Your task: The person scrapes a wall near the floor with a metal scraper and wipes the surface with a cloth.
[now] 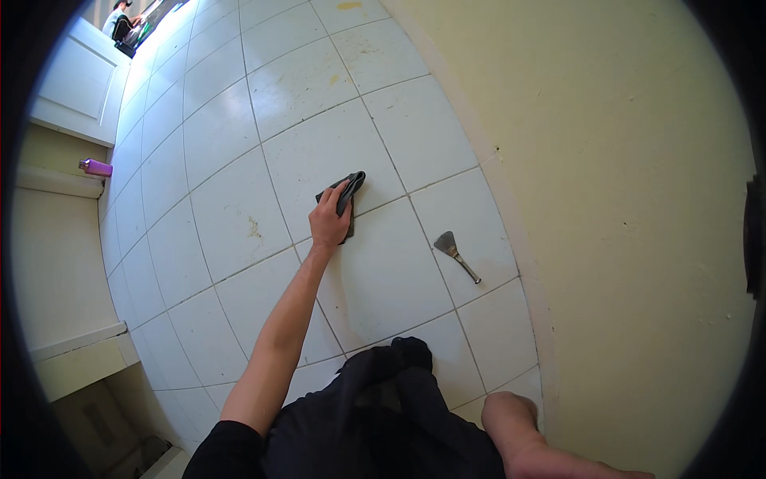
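Note:
My left hand (pixel 329 219) reaches forward over the tiled floor, its fingers closed round a folded dark grey cloth (pixel 352 187). Part of the cloth lies against the tile beneath the palm. To the right of it, nearer the wall, a scraper (pixel 453 251) rests on the floor, with a fan-shaped grey head and a thin metal handle; neither hand touches it. At the lower right edge, bare skin of my right arm (pixel 515 427) shows beside my dark clothing. The fingers on that side cannot be made out.
Brown smudges (pixel 254 227) mark a tile left of my arm; yellowish stains (pixel 349 5) lie farther ahead. A cream wall (pixel 622 199) runs along the right. At left are a purple bottle (pixel 96 168) and a white door (pixel 76 80). Another person (pixel 120 22) sits at the far left.

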Tool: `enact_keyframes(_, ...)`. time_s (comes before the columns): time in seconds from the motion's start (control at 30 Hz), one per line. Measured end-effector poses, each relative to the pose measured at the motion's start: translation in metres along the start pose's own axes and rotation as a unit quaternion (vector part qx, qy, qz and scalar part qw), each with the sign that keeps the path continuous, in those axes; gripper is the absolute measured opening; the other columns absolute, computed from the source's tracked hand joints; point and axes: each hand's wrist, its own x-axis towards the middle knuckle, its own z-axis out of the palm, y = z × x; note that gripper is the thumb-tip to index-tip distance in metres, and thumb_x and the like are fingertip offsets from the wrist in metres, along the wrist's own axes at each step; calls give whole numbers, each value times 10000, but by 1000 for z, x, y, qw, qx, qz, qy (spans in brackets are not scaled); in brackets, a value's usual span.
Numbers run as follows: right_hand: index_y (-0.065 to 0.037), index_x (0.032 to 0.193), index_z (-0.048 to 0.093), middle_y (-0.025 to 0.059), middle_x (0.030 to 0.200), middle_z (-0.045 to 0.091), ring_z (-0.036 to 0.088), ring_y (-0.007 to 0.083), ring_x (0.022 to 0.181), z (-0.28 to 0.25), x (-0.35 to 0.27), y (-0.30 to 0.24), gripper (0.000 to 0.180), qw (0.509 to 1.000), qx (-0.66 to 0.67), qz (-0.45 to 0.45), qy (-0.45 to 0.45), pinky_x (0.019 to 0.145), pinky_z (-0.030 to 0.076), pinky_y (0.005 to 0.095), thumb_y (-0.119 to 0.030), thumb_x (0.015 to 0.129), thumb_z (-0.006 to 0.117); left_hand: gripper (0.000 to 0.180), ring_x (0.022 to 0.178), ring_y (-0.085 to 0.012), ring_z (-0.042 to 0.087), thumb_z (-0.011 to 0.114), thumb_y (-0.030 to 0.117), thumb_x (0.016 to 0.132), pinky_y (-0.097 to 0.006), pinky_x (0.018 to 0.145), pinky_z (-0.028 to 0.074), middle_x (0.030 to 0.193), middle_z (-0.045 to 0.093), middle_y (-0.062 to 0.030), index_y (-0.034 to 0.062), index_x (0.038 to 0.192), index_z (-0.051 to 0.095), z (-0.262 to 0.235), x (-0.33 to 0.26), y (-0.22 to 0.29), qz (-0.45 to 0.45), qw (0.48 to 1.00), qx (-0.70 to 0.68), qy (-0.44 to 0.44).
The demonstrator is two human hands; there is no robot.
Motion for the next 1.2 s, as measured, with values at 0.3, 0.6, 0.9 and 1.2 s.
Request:
enact_keyframes(0.3,-72,1272,549,91,1266,530,487,244,1220,5,-8,-2,395,1000,-10,3,8,930,447,362,-73,910,706,442,870,-283,684,674,128,871,-386,735,569,1059,658,-45,200,1303,620,3,0,-1,-4,1000,-4,-5)
enact_keyframes(0.6,-65,1282,548,99,1274,530,476,253,1234,5,-6,-14,390,992,-108,70,-10,953,444,371,-81,919,690,433,859,-288,683,671,123,874,-387,731,568,1058,653,-47,193,1298,622,0,-1,0,-6,1000,-1,-7)
enact_keyframes(0.9,-57,1281,547,103,1285,531,472,266,1238,6,-9,-11,387,996,-71,55,3,977,437,396,-87,921,684,434,888,-285,689,676,124,874,-384,748,572,1086,664,-42,195,1299,624,1,-1,-2,-3,1000,8,-8)
enact_keyframes(1.2,-75,1258,563,88,1253,546,477,247,1230,11,-12,-14,346,995,-91,23,42,967,432,388,-151,937,668,434,884,-285,687,674,127,879,-382,742,570,1076,665,-40,201,1304,623,0,-1,-1,-4,1000,5,-6)
